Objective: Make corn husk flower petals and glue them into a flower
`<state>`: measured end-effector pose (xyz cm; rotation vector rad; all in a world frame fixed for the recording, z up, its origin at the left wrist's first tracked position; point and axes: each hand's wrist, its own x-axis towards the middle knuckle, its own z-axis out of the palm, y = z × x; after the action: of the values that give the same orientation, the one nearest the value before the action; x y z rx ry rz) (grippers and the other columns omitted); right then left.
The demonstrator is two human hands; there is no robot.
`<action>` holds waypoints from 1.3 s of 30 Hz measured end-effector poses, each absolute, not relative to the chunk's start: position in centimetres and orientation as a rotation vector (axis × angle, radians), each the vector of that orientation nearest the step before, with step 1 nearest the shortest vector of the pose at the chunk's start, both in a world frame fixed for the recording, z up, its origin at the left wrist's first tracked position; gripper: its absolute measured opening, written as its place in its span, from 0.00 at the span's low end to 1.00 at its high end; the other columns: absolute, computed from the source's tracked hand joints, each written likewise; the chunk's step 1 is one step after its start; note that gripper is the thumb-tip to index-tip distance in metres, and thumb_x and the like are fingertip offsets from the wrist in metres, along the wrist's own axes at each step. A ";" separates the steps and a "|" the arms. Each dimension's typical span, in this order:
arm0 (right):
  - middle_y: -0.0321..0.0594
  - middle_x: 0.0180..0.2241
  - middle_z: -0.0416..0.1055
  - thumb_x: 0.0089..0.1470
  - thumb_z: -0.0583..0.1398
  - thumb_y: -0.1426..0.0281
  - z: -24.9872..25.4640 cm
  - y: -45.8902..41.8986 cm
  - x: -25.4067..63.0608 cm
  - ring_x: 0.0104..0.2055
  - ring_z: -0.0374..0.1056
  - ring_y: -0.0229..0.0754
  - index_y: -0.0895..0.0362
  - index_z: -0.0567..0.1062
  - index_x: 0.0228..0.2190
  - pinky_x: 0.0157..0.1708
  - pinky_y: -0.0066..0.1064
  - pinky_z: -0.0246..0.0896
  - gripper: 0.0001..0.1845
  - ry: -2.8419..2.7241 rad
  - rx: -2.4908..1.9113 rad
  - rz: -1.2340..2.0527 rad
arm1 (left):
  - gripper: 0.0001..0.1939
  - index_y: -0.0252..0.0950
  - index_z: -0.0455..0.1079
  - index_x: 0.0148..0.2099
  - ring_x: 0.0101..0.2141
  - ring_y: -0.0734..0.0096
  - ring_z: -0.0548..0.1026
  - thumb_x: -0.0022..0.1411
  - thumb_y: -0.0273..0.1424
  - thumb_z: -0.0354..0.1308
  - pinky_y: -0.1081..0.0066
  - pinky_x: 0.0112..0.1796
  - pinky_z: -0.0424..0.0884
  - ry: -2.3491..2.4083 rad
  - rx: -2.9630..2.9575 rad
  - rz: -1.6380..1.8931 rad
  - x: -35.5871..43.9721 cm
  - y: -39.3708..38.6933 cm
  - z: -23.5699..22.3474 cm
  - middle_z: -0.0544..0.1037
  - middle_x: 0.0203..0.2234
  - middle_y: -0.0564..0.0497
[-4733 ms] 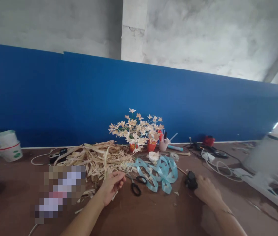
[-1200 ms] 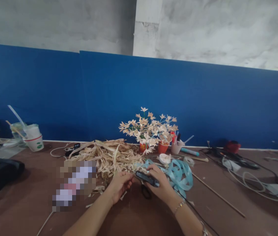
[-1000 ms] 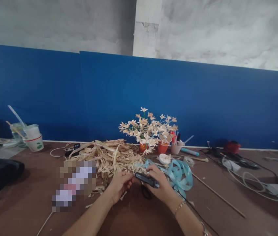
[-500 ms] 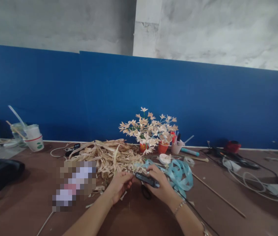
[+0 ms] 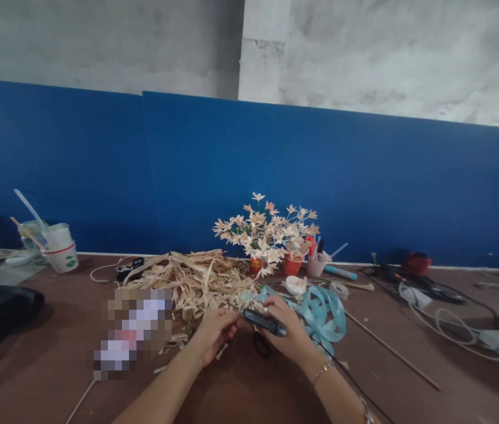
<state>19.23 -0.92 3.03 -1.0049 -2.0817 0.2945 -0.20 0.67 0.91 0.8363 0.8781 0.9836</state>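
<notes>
My right hand (image 5: 291,330) is wrapped round a black, elongated corded hand tool (image 5: 263,322), whose exact kind I cannot make out. Its tip points left, close to the fingers of my left hand (image 5: 216,334). Those fingers are pinched together, and whatever sits between them is too small to name. Below the tool, a black loop (image 5: 262,344) like a scissor handle shows partly. Just beyond both hands lies a heap of dry, straw-coloured husk strips (image 5: 200,280). Light blue ribbon (image 5: 324,312) lies in loose coils beside my right hand.
Pale handmade flowers (image 5: 271,229) stand in red cups (image 5: 292,265) near a blue partition (image 5: 249,153). A white cup (image 5: 63,257) is at the left, by a black object (image 5: 9,306). On the right are a thin stick (image 5: 393,350), white cables (image 5: 456,330) and a tape roll (image 5: 339,290).
The black tool has turned very slightly in my right hand. Otherwise both hands keep nearly the same place, and the things on the table have not moved.
</notes>
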 end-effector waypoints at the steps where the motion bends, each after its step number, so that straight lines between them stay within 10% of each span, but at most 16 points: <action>1: 0.40 0.35 0.64 0.43 0.58 0.80 3.0 -0.9 19.2 0.37 0.63 0.41 0.56 0.63 0.23 0.35 0.30 0.60 0.09 -2.088 -1.001 0.299 | 0.11 0.30 0.69 0.22 0.17 0.84 0.63 0.43 0.33 0.64 0.82 0.18 0.56 0.875 0.838 0.984 -0.2 0.7 0.9 0.70 0.16 0.54; 39: 0.40 0.35 0.64 0.42 0.58 0.79 3.0 -0.9 19.2 0.37 0.63 0.41 0.56 0.64 0.23 0.36 0.31 0.60 0.08 -2.063 -1.022 0.256 | 0.11 0.30 0.69 0.22 0.17 0.84 0.63 0.42 0.32 0.64 0.82 0.19 0.56 0.898 0.828 0.988 -0.2 0.4 1.4 0.71 0.16 0.54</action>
<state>19.22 -0.91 3.03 -1.0225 -2.0626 0.2559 -0.19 0.42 1.45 0.8283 0.8976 0.9883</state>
